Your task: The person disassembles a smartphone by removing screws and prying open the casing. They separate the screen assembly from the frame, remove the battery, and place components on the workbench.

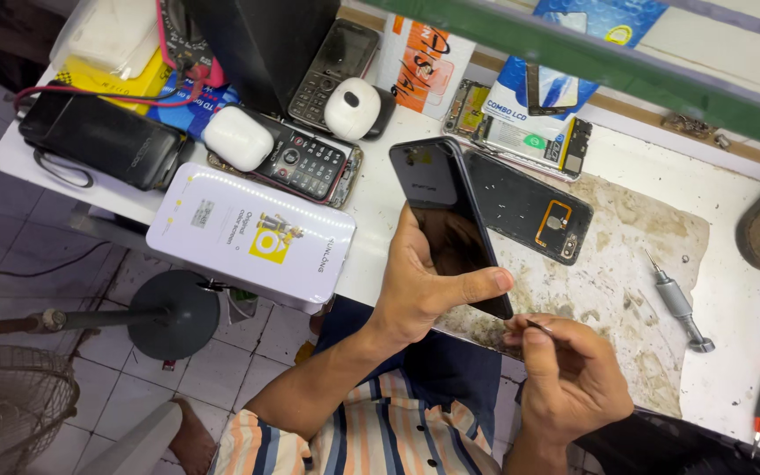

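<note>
My left hand [420,286] grips a black smartphone [446,211] by its lower part, thumb across the edge, with the dark glossy side toward me. Just below the phone's bottom corner, my right hand [569,378] pinches a small thin dark tool [538,326] between thumb and fingers, its tip close to the phone's lower edge. A black phone back cover [529,215] with an orange coil lies flat on the worn work mat [635,264] behind the phone.
A white flat box [248,237] overhangs the table's left edge. Two keypad phones [305,163], white earbud cases [237,138], a black power bank [98,141] and packaged parts [529,105] crowd the back. Screwdrivers [681,303] lie right. A fan stand [173,315] stands on the tiled floor.
</note>
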